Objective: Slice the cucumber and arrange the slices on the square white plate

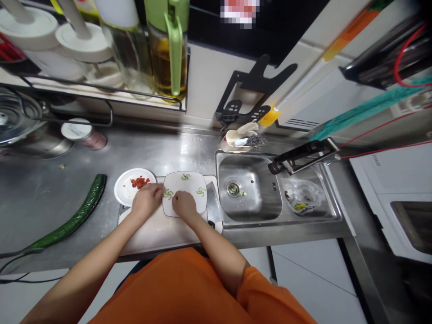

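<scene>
A white square plate [184,210] lies on the cutting board [145,236], bearing several pinwheels of thin green curved pieces [201,191] that look like cucumber slices. My left hand [146,201] is at the plate's left edge by one pinwheel, fingers pinched together. Over the plate's middle, my right hand [185,204] is closed with its fingers curled toward the same pinwheel. What either hand holds is too small to make out. Behind my left hand, a round white plate [123,193] carries chopped red pieces [139,182].
A long cucumber [79,216] lies on the steel counter at left. A knife blade [213,200] rests on the board's right side. Green scraps lie in the sink [249,209]; a plastic bag [303,195] sits in the smaller basin. An oil bottle [168,58] stands on the rack above.
</scene>
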The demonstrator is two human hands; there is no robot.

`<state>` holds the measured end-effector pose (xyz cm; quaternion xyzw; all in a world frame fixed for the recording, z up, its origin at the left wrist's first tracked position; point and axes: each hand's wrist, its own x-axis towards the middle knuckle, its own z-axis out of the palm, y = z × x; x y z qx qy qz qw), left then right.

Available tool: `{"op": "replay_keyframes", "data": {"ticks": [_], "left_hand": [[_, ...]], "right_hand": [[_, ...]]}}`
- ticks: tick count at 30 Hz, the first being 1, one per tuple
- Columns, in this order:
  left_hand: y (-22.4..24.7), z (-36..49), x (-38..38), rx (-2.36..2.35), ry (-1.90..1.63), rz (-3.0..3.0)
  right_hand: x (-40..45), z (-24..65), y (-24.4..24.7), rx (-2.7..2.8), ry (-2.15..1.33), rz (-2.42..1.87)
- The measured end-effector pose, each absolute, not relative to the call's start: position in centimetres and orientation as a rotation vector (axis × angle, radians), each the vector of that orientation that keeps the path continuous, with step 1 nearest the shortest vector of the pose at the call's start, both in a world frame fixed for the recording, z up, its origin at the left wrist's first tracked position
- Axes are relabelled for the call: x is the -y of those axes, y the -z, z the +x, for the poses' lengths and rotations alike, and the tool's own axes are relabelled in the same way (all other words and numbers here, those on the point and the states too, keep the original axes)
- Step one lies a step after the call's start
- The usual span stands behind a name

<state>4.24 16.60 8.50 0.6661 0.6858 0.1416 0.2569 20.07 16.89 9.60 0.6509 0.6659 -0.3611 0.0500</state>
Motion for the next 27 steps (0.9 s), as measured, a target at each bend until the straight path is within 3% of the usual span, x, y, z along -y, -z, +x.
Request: {"op": "replay_keyframes", "data": {"ticks": [11,27], "left_hand": [[-7.7,-3.1,-12.8,-2.293,-0.27,1.561],[-6.8,-2.7,-16.0,-2.406,-0.283,1.48]], "right_hand": [[-14.0,22.8,-10.3,-2.086,1.156,1.974],[-12.6,22.9,-10.6,-2.145,1.109,1.943]]}}
